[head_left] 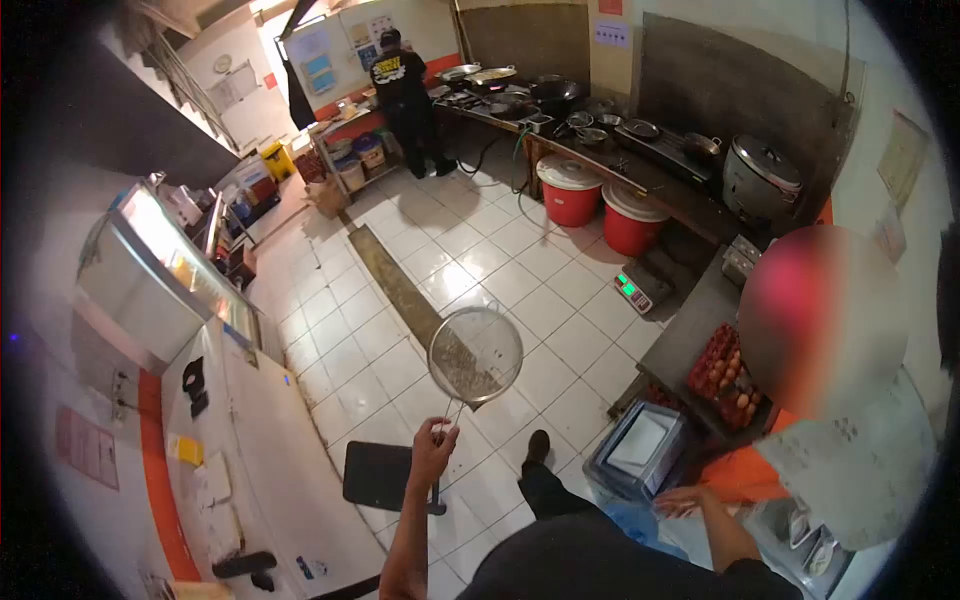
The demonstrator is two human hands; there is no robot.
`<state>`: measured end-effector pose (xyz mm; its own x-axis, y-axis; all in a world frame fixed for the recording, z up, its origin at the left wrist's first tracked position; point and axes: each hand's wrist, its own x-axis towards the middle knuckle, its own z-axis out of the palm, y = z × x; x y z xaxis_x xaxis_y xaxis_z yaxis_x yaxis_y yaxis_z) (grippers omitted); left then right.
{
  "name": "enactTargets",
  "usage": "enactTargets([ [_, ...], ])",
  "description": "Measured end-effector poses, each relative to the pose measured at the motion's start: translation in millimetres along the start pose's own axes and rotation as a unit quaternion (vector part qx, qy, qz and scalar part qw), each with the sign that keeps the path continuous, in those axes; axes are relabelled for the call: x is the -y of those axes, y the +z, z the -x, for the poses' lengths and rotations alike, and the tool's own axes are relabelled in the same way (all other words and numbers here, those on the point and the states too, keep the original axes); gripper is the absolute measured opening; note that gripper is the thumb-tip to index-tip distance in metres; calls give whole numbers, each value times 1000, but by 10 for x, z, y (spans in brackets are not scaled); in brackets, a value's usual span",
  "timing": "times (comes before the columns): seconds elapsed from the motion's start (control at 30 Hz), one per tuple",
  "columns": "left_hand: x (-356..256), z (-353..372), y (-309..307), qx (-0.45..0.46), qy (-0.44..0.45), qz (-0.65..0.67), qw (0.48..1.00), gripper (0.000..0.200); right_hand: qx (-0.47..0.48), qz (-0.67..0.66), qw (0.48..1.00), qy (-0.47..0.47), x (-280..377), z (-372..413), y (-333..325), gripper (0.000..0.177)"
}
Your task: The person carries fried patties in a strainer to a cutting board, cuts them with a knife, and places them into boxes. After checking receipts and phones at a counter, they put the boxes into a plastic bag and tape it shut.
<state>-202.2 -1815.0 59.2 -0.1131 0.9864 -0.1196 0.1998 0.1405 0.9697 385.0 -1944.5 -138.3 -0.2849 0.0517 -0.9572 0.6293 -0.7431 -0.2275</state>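
Observation:
My left hand (435, 447) is closed around the thin handle of a round wire-mesh strainer (475, 354), held up over the tiled floor. Through the mesh, the floor strip behind it shows, and I see no food in it. My right hand (684, 501) is low at the right with its fingers stretched out. It lies beside an orange surface (738, 472) and a blue plastic bag (645, 525). Just beyond that hand stands a clear storage box (640, 450) with a pale lid. Whether the right fingertips press on anything is hard to tell.
A white chest (270, 450) runs along the left, near a black platform (378, 475). Red lidded buckets (570, 195) and a digital scale (635, 290) stand ahead. Eggs (722, 375) lie at right by a blurred patch. A person (405, 100) in black works at the back counter.

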Motion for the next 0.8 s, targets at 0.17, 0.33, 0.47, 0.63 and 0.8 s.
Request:
enactTargets([
  [0.17,-326,-1559,571,39,26,43,998,25,-7,-179,966,-184,1674,159,158,79],
  [0.33,-323,-2565,736,46,-58,64,995,26,26,-129,989,-74,3397,-754,-1168,82],
  [0.47,-167,-3545,994,7,-137,41,990,32,-53,3,966,-254,5059,-119,-2359,71],
  [0.63,-42,-5257,1566,10,-103,34,994,37,-151,-144,894,-396,5938,-338,-3798,39],
  [0.8,-919,-7214,2228,95,-79,10,992,38,-275,28,952,-129,5081,-783,-4723,29],
])
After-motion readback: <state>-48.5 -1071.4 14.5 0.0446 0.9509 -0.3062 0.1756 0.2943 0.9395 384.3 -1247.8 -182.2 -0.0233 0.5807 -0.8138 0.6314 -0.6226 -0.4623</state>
